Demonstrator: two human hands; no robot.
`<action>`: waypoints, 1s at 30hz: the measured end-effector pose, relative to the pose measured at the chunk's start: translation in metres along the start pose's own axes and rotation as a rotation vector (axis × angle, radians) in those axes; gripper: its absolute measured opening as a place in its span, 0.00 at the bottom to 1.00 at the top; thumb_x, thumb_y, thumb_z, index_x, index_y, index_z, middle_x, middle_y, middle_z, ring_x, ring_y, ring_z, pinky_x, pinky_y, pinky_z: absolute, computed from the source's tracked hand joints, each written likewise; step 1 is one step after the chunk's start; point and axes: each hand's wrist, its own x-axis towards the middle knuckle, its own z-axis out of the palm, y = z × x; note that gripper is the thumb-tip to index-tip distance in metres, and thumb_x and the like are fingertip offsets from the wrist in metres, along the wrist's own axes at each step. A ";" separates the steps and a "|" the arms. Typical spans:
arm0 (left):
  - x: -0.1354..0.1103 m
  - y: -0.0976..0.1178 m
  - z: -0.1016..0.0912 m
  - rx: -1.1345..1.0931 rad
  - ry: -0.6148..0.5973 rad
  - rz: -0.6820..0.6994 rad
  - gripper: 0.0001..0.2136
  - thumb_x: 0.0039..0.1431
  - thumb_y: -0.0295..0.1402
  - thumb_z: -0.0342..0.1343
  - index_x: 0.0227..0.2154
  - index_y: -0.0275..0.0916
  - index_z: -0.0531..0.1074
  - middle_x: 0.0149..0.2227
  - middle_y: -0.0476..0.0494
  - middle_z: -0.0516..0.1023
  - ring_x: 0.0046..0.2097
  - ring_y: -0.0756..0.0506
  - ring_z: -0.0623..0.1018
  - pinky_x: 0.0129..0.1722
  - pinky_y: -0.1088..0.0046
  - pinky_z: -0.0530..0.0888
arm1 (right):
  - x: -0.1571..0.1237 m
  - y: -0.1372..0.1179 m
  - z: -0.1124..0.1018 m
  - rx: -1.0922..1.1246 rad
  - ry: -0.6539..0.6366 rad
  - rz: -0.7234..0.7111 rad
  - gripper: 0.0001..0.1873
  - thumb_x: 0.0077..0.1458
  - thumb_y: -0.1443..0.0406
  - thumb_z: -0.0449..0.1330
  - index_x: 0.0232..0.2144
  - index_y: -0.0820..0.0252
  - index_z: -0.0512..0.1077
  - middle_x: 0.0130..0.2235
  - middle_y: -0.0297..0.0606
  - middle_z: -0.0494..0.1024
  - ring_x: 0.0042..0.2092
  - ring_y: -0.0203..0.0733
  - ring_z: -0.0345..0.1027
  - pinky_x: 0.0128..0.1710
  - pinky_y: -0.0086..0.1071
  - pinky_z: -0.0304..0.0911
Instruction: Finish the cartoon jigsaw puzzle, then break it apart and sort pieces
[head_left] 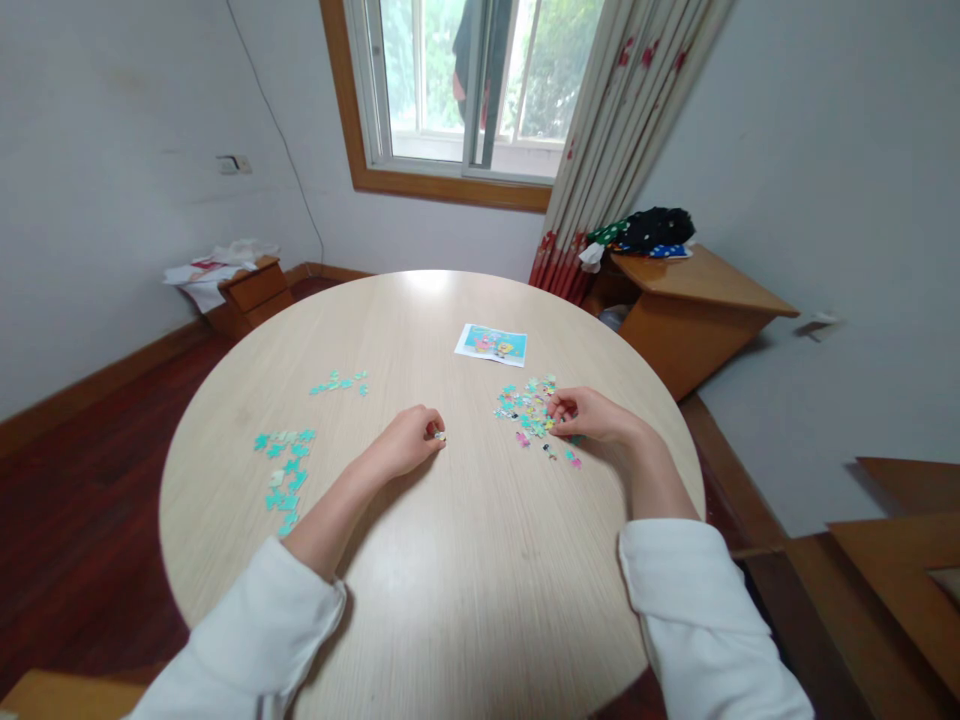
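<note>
My left hand [409,440] rests on the round wooden table [420,600], fingers curled around a small puzzle piece [439,435] at its fingertips. My right hand [592,413] lies at the right of a heap of mixed-colour puzzle pieces [529,410], its fingers bent and pinching among them. What the right fingers grip is too small to name. A printed reference picture [491,343] lies flat just beyond the heap.
Teal puzzle pieces [286,470] lie in a group at the table's left, a smaller row [341,382] farther back. A wooden desk [690,300] with dark cloth stands at the right, a low cabinet [251,290] at the left wall.
</note>
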 end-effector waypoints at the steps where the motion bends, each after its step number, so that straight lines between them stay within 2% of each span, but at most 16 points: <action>1: 0.000 0.000 0.000 0.000 -0.002 -0.002 0.07 0.51 0.30 0.55 0.32 0.34 0.73 0.33 0.42 0.74 0.34 0.46 0.73 0.33 0.72 0.67 | 0.000 0.000 0.000 0.017 -0.002 -0.001 0.13 0.32 0.64 0.63 0.23 0.60 0.64 0.20 0.27 0.66 0.23 0.31 0.60 0.25 0.27 0.56; 9: -0.001 0.002 0.000 0.011 0.011 -0.009 0.06 0.51 0.30 0.55 0.32 0.35 0.73 0.33 0.42 0.74 0.35 0.46 0.73 0.35 0.72 0.67 | -0.006 -0.009 0.004 0.052 0.043 -0.004 0.11 0.35 0.63 0.63 0.23 0.62 0.67 0.20 0.30 0.68 0.23 0.31 0.61 0.25 0.27 0.56; 14: 0.000 0.000 0.003 0.002 0.044 0.006 0.06 0.52 0.30 0.55 0.33 0.35 0.73 0.34 0.41 0.73 0.36 0.45 0.73 0.36 0.70 0.68 | -0.002 -0.021 0.013 0.066 0.251 -0.122 0.12 0.41 0.63 0.60 0.32 0.62 0.70 0.23 0.31 0.69 0.26 0.33 0.63 0.27 0.28 0.58; 18: 0.000 -0.001 0.005 -0.018 0.066 0.014 0.07 0.53 0.29 0.54 0.34 0.35 0.73 0.36 0.41 0.73 0.36 0.46 0.73 0.37 0.70 0.69 | 0.012 -0.035 0.042 0.069 0.360 -0.191 0.11 0.45 0.63 0.58 0.33 0.62 0.73 0.29 0.36 0.74 0.31 0.36 0.68 0.33 0.31 0.63; 24: 0.002 -0.001 0.006 -0.018 0.074 0.023 0.08 0.52 0.28 0.54 0.35 0.33 0.74 0.35 0.39 0.73 0.37 0.45 0.73 0.38 0.70 0.69 | 0.029 -0.055 0.104 0.183 0.330 -0.226 0.05 0.45 0.68 0.58 0.28 0.63 0.73 0.28 0.37 0.76 0.30 0.36 0.70 0.34 0.31 0.65; 27: 0.003 -0.002 0.007 -0.013 0.079 0.038 0.08 0.52 0.27 0.54 0.35 0.33 0.74 0.34 0.40 0.74 0.37 0.45 0.73 0.38 0.71 0.68 | 0.032 -0.060 0.120 0.209 0.298 -0.189 0.01 0.44 0.69 0.58 0.23 0.63 0.70 0.24 0.36 0.75 0.27 0.35 0.69 0.31 0.30 0.65; 30: 0.003 -0.003 0.007 -0.034 0.085 0.036 0.08 0.51 0.26 0.54 0.34 0.33 0.74 0.33 0.41 0.75 0.36 0.46 0.73 0.37 0.72 0.68 | 0.036 -0.062 0.124 0.238 0.303 -0.151 0.03 0.44 0.70 0.59 0.21 0.63 0.69 0.22 0.35 0.75 0.25 0.34 0.68 0.29 0.29 0.64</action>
